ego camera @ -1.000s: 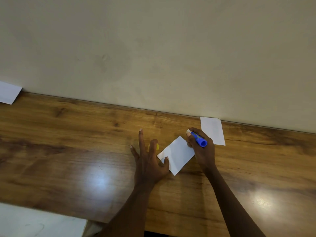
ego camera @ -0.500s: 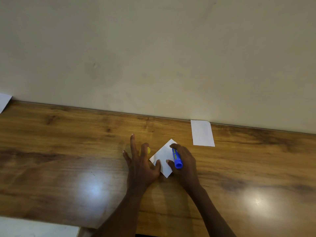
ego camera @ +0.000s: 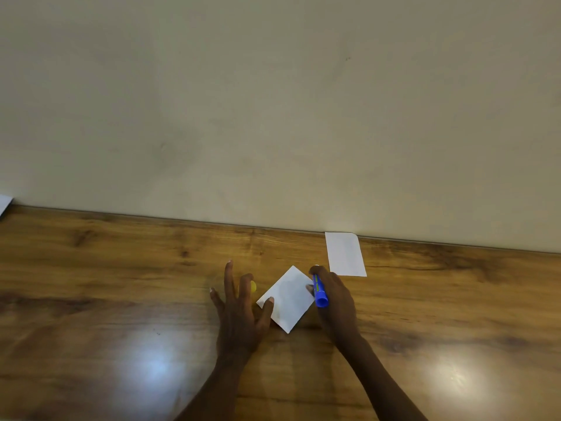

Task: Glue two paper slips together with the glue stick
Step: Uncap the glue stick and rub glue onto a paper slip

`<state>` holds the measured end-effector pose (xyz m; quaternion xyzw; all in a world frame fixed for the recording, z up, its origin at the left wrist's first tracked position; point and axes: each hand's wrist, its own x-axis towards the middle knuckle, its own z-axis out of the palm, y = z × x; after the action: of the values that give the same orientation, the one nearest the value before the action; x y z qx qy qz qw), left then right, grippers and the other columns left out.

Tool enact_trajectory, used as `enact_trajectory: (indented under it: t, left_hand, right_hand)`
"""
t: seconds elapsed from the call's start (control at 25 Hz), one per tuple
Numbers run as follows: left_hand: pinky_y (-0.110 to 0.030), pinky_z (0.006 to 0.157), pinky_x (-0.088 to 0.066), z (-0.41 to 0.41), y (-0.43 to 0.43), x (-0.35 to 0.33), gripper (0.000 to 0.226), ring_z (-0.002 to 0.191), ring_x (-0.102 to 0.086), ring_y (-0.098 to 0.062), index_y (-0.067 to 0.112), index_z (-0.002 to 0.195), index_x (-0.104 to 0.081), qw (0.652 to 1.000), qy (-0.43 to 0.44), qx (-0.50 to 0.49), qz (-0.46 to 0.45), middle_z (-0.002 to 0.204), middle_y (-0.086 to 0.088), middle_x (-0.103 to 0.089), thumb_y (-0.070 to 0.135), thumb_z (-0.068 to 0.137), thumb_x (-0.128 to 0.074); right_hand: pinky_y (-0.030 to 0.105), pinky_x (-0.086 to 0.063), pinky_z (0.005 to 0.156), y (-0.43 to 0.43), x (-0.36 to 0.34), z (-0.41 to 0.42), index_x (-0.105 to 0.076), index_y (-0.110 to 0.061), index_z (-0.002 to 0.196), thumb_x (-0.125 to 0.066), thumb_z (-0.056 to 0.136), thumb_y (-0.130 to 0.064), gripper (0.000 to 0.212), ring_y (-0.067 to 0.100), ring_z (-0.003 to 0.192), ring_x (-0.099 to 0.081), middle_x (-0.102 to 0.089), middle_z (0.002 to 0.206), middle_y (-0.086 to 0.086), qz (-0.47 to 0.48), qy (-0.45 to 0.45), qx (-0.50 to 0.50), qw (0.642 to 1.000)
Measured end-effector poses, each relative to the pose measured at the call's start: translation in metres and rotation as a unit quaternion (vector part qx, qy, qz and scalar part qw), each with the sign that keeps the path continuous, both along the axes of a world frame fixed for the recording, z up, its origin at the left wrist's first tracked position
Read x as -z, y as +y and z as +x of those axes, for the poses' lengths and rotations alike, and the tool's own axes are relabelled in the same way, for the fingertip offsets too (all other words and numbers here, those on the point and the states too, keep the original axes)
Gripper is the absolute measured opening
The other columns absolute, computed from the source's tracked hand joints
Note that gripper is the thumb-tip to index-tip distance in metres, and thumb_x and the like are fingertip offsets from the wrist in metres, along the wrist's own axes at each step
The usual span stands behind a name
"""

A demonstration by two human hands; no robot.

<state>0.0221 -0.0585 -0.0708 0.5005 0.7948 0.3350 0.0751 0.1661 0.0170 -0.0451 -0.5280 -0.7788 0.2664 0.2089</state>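
1. The glossy brown wooden desk [ego camera: 91,329] fills the near field, and both forearms reach forward across it
2. The left hand [ego camera: 239,311] lies low with its fingers spread. Its thumb tip presses the left corner of a white rectangular paper slip [ego camera: 288,302] that is turned cornerwise on the desk. This hold is the same as a second ago, so the slip looks pinned in place
3. The right hand [ego camera: 338,302] is curled round a blue plastic glue stick [ego camera: 320,291], whose far end points down at the slip's right edge. A second ago it was by the far right corner, and half a second ago it was over the slip's lower right part. Now it is back at the edge, which I read as rubbing strokes, so the gluing step is in hand
4. A small round yellow cap [ego camera: 253,287] shows beside a finger of the left hand. I cannot tell whether that hand holds it
5. Beyond the right hand and apart from it, a second white paper slip [ego camera: 346,255] lies flat against the wall's foot, where it lay before. It must yet be laid on the glued slip
6. A plain cream wall [ego camera: 273,101] rises behind, and a white sheet corner [ego camera: 4,203] shows at the far left
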Motion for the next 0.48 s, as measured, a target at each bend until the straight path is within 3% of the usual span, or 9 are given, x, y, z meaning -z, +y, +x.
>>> enact_trajectory:
  t: [0.08, 0.2, 0.36, 0.48]
  left_hand:
    - [-0.07, 0.102, -0.014, 0.0003, 0.0002, 0.0005, 0.045, 0.126, -0.04, -0.045, 0.005, 0.105, -0.053, 1.0, 0.0, 0.002, -0.008, 0.144, -0.027, -0.029, 0.024, 0.069, -0.072]
    - [-0.07, 0.101, -0.016, 0.0, 0.0002, 0.0008, 0.047, 0.125, -0.04, -0.045, 0.005, 0.104, -0.053, 1.0, 0.001, 0.001, -0.007, 0.144, -0.027, -0.03, 0.022, 0.066, -0.075]
    - [-0.069, 0.102, -0.015, 0.0005, 0.0001, 0.0002, 0.048, 0.127, -0.039, -0.045, 0.004, 0.105, -0.053, 1.0, 0.004, -0.009, -0.007, 0.145, -0.026, -0.029, 0.021, 0.066, -0.075]
    - [-0.068, 0.104, -0.014, 0.0001, 0.0002, 0.001, 0.053, 0.13, -0.034, -0.043, 0.006, 0.109, -0.051, 1.0, 0.009, -0.006, -0.016, 0.147, -0.024, -0.025, 0.025, 0.064, -0.074]
  right_hand:
    - [0.032, -0.044, 0.094, 0.0008, 0.0024, -0.0004, -0.046, -0.016, 0.118, -0.059, 0.084, -0.022, 0.037, 0.02, 0.094, -0.058, -0.064, 0.115, 0.009, 0.003, -0.039, 0.017, 0.999]
    - [0.043, -0.025, 0.112, -0.0016, 0.0074, -0.0027, -0.042, -0.023, 0.122, -0.049, 0.089, -0.033, 0.035, 0.02, 0.108, -0.055, -0.06, 0.123, 0.003, -0.003, -0.135, -0.02, 0.991]
    - [0.05, -0.001, 0.115, -0.0033, 0.009, 0.0036, -0.034, -0.025, 0.129, -0.05, 0.087, -0.037, 0.047, 0.023, 0.134, -0.032, -0.04, 0.143, 0.002, 0.009, -0.215, -0.055, 0.975]
    - [0.049, 0.009, 0.113, -0.0079, 0.009, 0.0066, -0.028, -0.026, 0.133, -0.052, 0.085, -0.038, 0.055, 0.023, 0.14, -0.019, -0.033, 0.148, 0.005, 0.028, -0.254, -0.098, 0.962]
